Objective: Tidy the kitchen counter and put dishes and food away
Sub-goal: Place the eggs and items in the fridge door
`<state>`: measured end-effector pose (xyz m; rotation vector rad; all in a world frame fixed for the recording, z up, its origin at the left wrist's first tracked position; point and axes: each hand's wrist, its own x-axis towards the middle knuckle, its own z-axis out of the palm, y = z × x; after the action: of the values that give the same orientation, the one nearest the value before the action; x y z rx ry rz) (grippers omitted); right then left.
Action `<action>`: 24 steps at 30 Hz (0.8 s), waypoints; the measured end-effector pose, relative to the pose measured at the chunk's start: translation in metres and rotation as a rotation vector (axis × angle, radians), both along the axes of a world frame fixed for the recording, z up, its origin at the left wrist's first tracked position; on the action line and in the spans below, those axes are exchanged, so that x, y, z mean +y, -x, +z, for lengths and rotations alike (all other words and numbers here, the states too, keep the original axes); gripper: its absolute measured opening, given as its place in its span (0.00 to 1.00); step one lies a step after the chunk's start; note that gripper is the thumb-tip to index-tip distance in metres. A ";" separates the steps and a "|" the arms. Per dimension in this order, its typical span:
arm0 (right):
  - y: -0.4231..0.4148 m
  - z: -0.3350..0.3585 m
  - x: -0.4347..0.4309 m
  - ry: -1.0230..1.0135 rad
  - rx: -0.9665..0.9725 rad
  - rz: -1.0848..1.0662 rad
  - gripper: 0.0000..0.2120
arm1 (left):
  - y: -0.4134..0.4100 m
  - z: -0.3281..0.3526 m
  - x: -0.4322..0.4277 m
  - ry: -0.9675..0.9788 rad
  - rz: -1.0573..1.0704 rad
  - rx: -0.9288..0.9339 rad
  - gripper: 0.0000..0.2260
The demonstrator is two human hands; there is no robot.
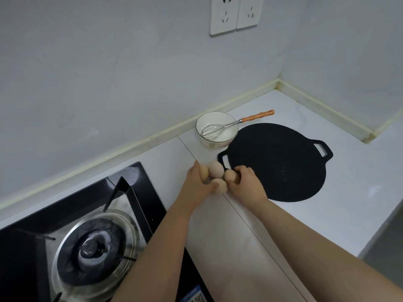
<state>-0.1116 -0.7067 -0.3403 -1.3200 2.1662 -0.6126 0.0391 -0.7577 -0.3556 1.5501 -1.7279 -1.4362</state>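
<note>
Four pale brown eggs (216, 169) are clustered on the white counter (218, 225), just beside the near-left handle of the flat black round griddle (277, 162) | left hand (194, 183) is curled round the left eggs | right hand (246, 185) is curled round the right egg

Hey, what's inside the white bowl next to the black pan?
A wire whisk lies in the bowl, its orange handle poking over the rim. Whether any liquid sits under the wires cannot be told.
</note>
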 end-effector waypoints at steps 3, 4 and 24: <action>0.000 0.000 0.000 -0.011 -0.013 -0.001 0.19 | -0.001 0.002 0.001 0.010 -0.010 -0.015 0.45; 0.000 0.001 0.001 -0.012 -0.017 -0.003 0.20 | -0.001 0.002 0.001 0.010 -0.014 -0.020 0.45; -0.004 0.008 0.009 -0.023 -0.014 0.025 0.18 | -0.013 0.009 0.006 0.125 -0.062 -0.120 0.33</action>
<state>-0.1078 -0.6981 -0.3325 -1.3247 2.1359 -0.5835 0.0516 -0.7512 -0.3470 1.5565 -1.9118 -1.2601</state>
